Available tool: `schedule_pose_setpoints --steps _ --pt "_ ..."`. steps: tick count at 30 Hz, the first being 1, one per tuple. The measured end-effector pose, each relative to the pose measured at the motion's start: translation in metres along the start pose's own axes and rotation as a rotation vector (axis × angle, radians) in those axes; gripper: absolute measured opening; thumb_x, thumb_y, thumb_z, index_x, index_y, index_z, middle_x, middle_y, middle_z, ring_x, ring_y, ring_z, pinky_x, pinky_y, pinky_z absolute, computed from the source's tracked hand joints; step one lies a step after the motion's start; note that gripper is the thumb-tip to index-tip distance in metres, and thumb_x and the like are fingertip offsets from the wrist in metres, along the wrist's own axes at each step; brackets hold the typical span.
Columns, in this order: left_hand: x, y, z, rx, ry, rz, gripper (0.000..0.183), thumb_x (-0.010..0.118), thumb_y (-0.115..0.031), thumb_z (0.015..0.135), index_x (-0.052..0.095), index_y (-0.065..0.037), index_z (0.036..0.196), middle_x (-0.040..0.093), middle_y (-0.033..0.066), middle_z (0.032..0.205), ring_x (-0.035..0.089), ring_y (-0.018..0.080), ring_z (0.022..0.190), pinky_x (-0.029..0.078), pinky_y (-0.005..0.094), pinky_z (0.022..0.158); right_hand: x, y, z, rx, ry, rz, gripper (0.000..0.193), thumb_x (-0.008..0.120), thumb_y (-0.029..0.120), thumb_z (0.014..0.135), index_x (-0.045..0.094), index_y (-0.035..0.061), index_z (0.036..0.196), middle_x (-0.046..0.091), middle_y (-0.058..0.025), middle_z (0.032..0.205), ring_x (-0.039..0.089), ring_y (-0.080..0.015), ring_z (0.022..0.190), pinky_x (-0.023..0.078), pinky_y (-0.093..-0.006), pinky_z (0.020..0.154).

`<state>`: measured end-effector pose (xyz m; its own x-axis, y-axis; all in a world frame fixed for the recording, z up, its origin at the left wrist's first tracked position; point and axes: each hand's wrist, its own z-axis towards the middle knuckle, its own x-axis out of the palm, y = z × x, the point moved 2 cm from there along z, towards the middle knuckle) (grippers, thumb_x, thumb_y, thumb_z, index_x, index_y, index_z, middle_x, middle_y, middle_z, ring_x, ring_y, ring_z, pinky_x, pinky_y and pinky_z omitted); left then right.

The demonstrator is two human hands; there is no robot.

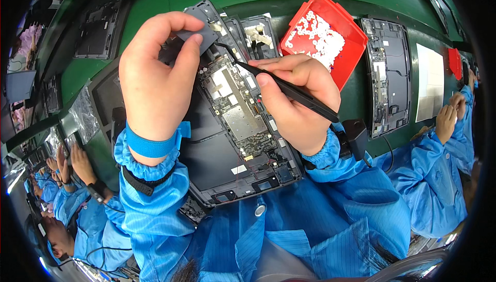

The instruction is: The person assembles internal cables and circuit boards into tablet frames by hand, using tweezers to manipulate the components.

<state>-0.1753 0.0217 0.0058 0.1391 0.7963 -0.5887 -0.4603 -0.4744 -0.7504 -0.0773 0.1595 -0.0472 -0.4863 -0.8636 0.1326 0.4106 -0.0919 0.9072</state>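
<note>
We are pinching a grey flap (199, 33) with our left hand (155, 83) and gripping tweezers (289, 89) in our right hand (297, 101) over the tablet (232, 122) mid-frame, and a slip might scratch its board.

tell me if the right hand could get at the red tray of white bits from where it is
Probably yes: the red tray lies just beyond the right hand with nothing between them. But that hand is gripping black tweezers, so it would have to free its fingers first.

You wear blue elastic-cuffed sleeves (155, 215); a blue wristband (150, 145) sits above the left cuff, a black strap (142, 184) below it.
</note>
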Motion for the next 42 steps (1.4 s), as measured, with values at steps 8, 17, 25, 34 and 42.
schedule_pose_setpoints --steps 8,17,25,34,42 --pt "-0.003 -0.005 -0.002 -0.078 0.107 0.016 0.022 0.067 0.003 0.073 0.058 0.001 0.093 0.059 0.0034 0.094 0.053 0.0107 0.09 0.042 0.0232 0.082 0.002 0.001 0.0 -0.047 0.029 -0.031 0.023 0.069 -0.009 0.066 0.048 -0.0002 0.068 0.06 -0.0147 0.071 0.066 -0.0265 0.073 0.051 -0.0306 0.059" --pt "0.004 -0.001 -0.005 0.088 0.137 0.239 0.042 0.076 -0.002 0.061 0.052 -0.002 0.096 0.054 0.0056 0.091 0.051 0.0179 0.089 0.041 0.0275 0.083 -0.005 0.006 0.002 -0.149 0.271 -0.131 0.022 0.061 -0.014 0.072 0.044 -0.0018 0.078 0.058 -0.017 0.083 0.064 -0.0299 0.087 0.052 -0.0364 0.075" --pt "0.004 -0.006 -0.006 0.125 0.162 0.269 0.054 0.075 -0.004 0.058 0.049 -0.002 0.106 0.05 0.0119 0.101 0.048 0.0285 0.1 0.04 0.0343 0.089 -0.01 0.004 0.002 0.014 0.064 0.006 0.017 0.067 -0.007 0.069 0.052 -0.0015 0.074 0.06 -0.0131 0.077 0.064 -0.0219 0.078 0.05 -0.0315 0.068" --pt "-0.074 0.064 -0.044 -0.02 0.023 0.495 0.051 0.068 -0.022 0.078 0.05 0.003 0.119 0.057 0.021 0.111 0.055 0.0336 0.102 0.043 0.0361 0.089 -0.049 0.056 -0.025 0.224 0.707 -0.621 0.015 0.057 0.011 0.083 0.061 -0.0027 0.086 0.06 -0.0161 0.077 0.059 -0.0274 0.068 0.045 -0.0338 0.06" --pt "-0.116 0.045 -0.031 -0.502 0.266 -0.018 0.039 0.055 -0.041 0.087 0.063 -0.003 0.086 0.056 -0.0022 0.063 0.048 0.0048 0.053 0.034 0.02 0.045 -0.061 0.032 -0.061 0.468 0.435 -0.36 0.019 0.061 0.015 0.083 0.061 -0.0029 0.087 0.057 -0.0125 0.075 0.055 -0.0216 0.067 0.043 -0.0327 0.061"
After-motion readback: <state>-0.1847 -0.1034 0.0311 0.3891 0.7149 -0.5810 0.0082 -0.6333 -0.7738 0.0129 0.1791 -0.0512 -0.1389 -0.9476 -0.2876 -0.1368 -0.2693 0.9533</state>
